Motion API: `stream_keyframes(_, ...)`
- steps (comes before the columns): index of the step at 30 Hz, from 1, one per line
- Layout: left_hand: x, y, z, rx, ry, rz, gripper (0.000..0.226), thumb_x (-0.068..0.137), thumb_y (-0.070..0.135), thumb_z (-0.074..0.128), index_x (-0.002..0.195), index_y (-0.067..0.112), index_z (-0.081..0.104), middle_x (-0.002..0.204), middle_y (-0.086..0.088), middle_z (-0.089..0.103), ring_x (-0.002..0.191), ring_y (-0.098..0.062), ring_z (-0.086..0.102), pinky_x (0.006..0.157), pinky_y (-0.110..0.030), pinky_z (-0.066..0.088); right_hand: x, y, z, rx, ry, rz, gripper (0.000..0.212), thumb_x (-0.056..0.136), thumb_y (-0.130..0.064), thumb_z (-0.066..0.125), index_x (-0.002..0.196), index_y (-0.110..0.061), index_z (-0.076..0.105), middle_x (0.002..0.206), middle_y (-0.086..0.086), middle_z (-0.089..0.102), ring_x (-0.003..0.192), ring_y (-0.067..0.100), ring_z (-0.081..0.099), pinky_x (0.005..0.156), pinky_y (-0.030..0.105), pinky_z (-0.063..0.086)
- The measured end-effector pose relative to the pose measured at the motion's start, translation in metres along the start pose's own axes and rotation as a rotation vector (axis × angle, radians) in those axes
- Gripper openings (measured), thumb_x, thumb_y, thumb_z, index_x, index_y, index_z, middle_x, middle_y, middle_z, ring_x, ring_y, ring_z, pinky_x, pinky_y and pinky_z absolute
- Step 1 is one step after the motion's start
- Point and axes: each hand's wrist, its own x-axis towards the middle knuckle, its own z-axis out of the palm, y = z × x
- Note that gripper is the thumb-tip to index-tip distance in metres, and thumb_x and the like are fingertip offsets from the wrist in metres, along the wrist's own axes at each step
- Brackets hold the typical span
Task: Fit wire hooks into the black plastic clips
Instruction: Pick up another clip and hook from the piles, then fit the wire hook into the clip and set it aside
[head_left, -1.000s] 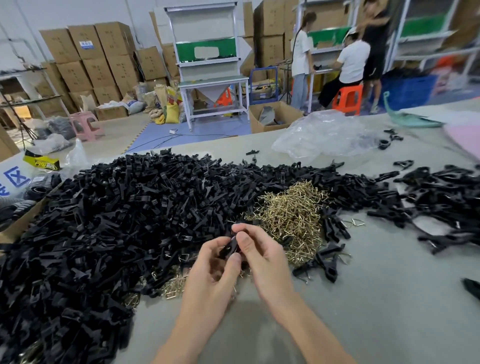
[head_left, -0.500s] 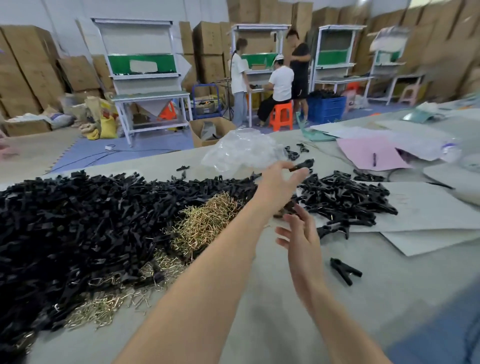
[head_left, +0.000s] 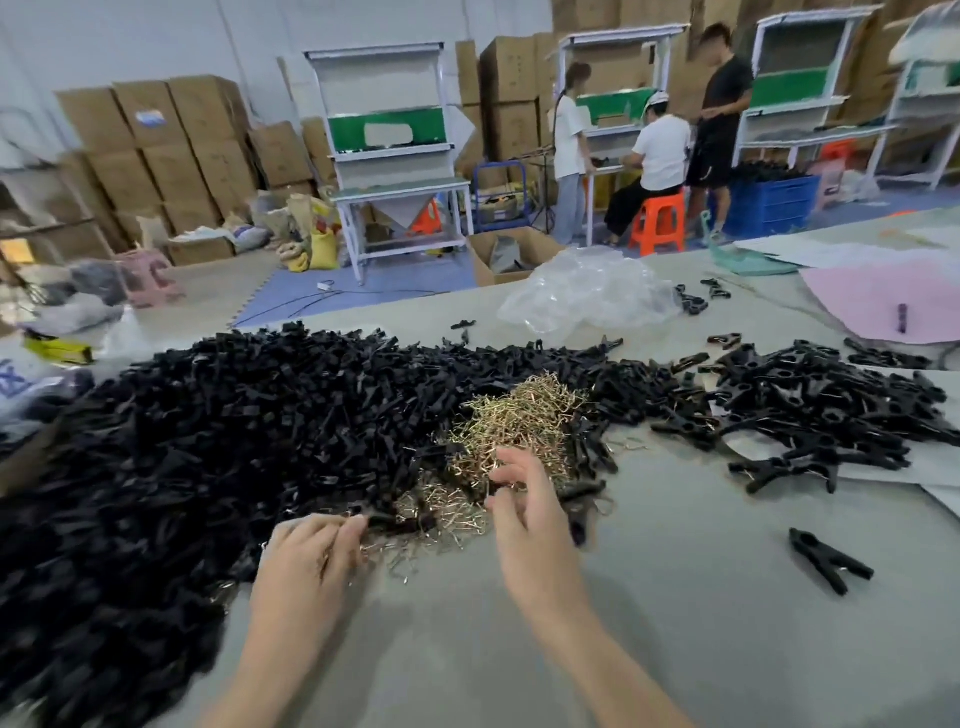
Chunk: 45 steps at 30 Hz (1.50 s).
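Observation:
A big heap of black plastic clips (head_left: 208, 441) covers the left half of the grey table (head_left: 701, 639). Brass wire hooks (head_left: 519, 415) lie in a mound at the heap's right edge and spill toward me. My left hand (head_left: 311, 566) rests at the near edge of the heap. Its fingers are curled down among loose hooks, and their tips are next to a black clip (head_left: 376, 517). Whether it holds anything is hidden. My right hand (head_left: 530, 514) hovers over the near side of the hook mound with fingers loosely spread and empty.
A second, flatter pile of black clips (head_left: 831, 415) lies to the right on white sheets. One clip (head_left: 826, 561) lies alone near the right front. A crumpled clear bag (head_left: 587, 291) and a pink sheet (head_left: 883, 301) sit further back. People work at benches beyond the table.
My left arm, stretched out to the right pile with a clip half a second ago, has come back to the heap's near edge. My right hand moved over the hooks. The view swung back left.

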Motion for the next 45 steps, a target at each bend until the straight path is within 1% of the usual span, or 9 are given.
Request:
stream_keyframes(3, -0.009, -0.037, -0.029, -0.015, 0.122, -0.109, 0.048, 0.097, 0.045, 0.049, 0.05, 0.038, 0.055, 0.07, 0.022, 0.066, 0.091, -0.001, 0.05, 0.08, -0.018, 0.031, -0.003, -0.004, 0.047, -0.116, -0.133, -0.088, 0.039, 0.104, -0.017, 0.045, 0.13, -0.045, 0.047, 0.114, -0.026, 0.052, 0.081, 0.001, 0.057, 0.071, 0.013, 0.048)
stream_keyframes(6, -0.007, -0.044, -0.032, 0.017, 0.15, -0.155, 0.056, 0.104, 0.045, 0.04, 0.054, 0.032, 0.059, 0.079, 0.019, 0.067, 0.094, -0.001, 0.052, 0.085, -0.025, 0.034, -0.002, -0.004, 0.086, -0.353, -0.225, -0.183, 0.039, 0.105, -0.021, 0.042, 0.14, -0.037, 0.043, 0.126, -0.02, 0.049, 0.088, -0.003, 0.053, 0.087, 0.021, 0.048)
stream_keyframes(9, 0.0, -0.046, -0.023, 0.214, 0.173, -0.134, 0.019, 0.099, 0.025, 0.057, 0.105, 0.014, 0.071, 0.116, -0.004, 0.067, 0.111, -0.026, 0.058, 0.096, -0.044, 0.047, 0.004, 0.003, 0.11, -0.679, -0.248, -0.297, 0.04, 0.104, -0.025, 0.039, 0.144, -0.031, 0.042, 0.133, -0.012, 0.049, 0.12, 0.007, 0.046, 0.108, 0.029, 0.036)
stream_keyframes(12, 0.011, -0.051, -0.015, 0.364, 0.125, -0.163, 0.044, 0.088, 0.023, 0.071, 0.128, 0.006, 0.061, 0.127, -0.014, 0.063, 0.117, -0.034, 0.06, 0.095, -0.05, 0.049, 0.01, 0.007, 0.122, -0.825, -0.261, -0.34, 0.039, 0.103, -0.029, 0.038, 0.141, -0.031, 0.046, 0.132, -0.008, 0.051, 0.122, 0.013, 0.048, 0.108, 0.033, 0.033)
stream_keyframes(19, 0.034, -0.062, -0.01, 0.445, 0.141, -0.109, 0.028, 0.09, 0.032, 0.069, 0.111, 0.014, 0.072, 0.101, -0.006, 0.07, 0.097, -0.032, 0.061, 0.079, -0.046, 0.045, 0.024, 0.011, 0.124, -0.844, -0.283, -0.349, 0.027, 0.103, -0.027, 0.044, 0.123, -0.03, 0.062, 0.121, -0.009, 0.054, 0.108, 0.013, 0.053, 0.101, 0.032, 0.035)
stream_keyframes(25, 0.036, -0.058, -0.019, 0.214, 0.195, -0.157, 0.041, 0.1, 0.039, 0.04, 0.114, 0.015, 0.07, 0.102, 0.002, 0.073, 0.095, -0.026, 0.063, 0.087, -0.039, 0.041, 0.028, 0.016, 0.12, -0.719, -0.284, -0.314, 0.027, 0.102, -0.021, 0.046, 0.118, -0.03, 0.065, 0.116, -0.014, 0.056, 0.107, 0.009, 0.052, 0.102, 0.027, 0.03)
stream_keyframes(29, 0.038, -0.056, -0.025, -0.098, 0.264, -0.238, 0.046, 0.1, 0.045, 0.036, 0.122, 0.017, 0.067, 0.11, 0.014, 0.064, 0.104, -0.017, 0.062, 0.093, -0.032, 0.044, 0.027, 0.016, 0.12, -0.674, -0.286, -0.313, 0.027, 0.101, -0.02, 0.046, 0.118, -0.03, 0.065, 0.114, -0.014, 0.056, 0.106, 0.008, 0.049, 0.102, 0.029, 0.032)
stream_keyframes(35, 0.033, -0.057, -0.021, 0.177, 0.153, -0.145, 0.019, 0.094, 0.024, 0.058, 0.111, 0.02, 0.068, 0.109, 0.006, 0.066, 0.1, -0.02, 0.057, 0.087, -0.034, 0.038, 0.027, 0.021, 0.12, -0.722, -0.292, -0.349, 0.023, 0.102, -0.031, 0.051, 0.121, -0.029, 0.065, 0.118, -0.011, 0.056, 0.111, 0.012, 0.051, 0.104, 0.033, 0.037)
stream_keyframes(45, 0.03, -0.059, -0.021, 0.189, 0.085, -0.105, 0.025, 0.093, 0.026, 0.058, 0.117, 0.023, 0.062, 0.111, 0.009, 0.063, 0.101, -0.017, 0.058, 0.09, -0.035, 0.039, 0.029, 0.028, 0.12, -0.801, -0.282, -0.449, 0.021, 0.097, -0.042, 0.054, 0.107, -0.03, 0.069, 0.118, -0.009, 0.056, 0.108, 0.015, 0.056, 0.1, 0.033, 0.04)
